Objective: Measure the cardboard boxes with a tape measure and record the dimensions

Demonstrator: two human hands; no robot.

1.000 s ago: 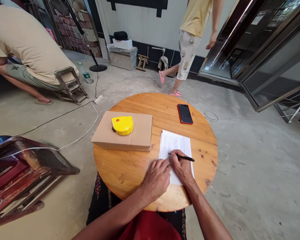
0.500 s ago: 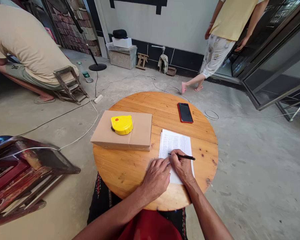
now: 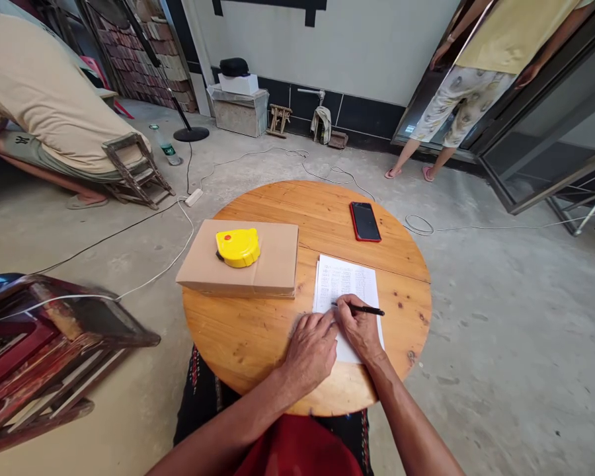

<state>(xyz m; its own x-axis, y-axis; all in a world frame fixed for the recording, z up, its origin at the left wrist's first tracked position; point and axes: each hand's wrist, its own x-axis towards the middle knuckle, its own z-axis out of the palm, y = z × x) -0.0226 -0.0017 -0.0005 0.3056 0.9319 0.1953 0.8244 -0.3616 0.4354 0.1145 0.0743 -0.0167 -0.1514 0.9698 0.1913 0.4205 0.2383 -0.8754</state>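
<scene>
My right hand [image 3: 361, 328] is closed around a black pen [image 3: 369, 310], whose tip rests at the writing on a white sheet of paper [image 3: 350, 281]. Rows of small handwriting fill the upper part of the sheet, and other sheets seem to lie under it. Flat on the round wooden table [image 3: 248, 330], my left hand [image 3: 311, 347] has its fingers stretched out, their tips at the sheet's left edge. To the left lies a brown cardboard box [image 3: 276, 261] with a yellow tape measure [image 3: 238, 248] on top.
A phone in a red case [image 3: 365, 221] lies near the table's far right edge. One person [image 3: 44, 92] sits bent over on a small wooden chair [image 3: 136, 168] at left; another person [image 3: 496, 39] stands by the glass door. Cables [image 3: 173, 258] run over the floor.
The person at the right has stepped further right, towards the door. My view has shifted slightly; both my hands, the pen and the paper stay almost where they were.
</scene>
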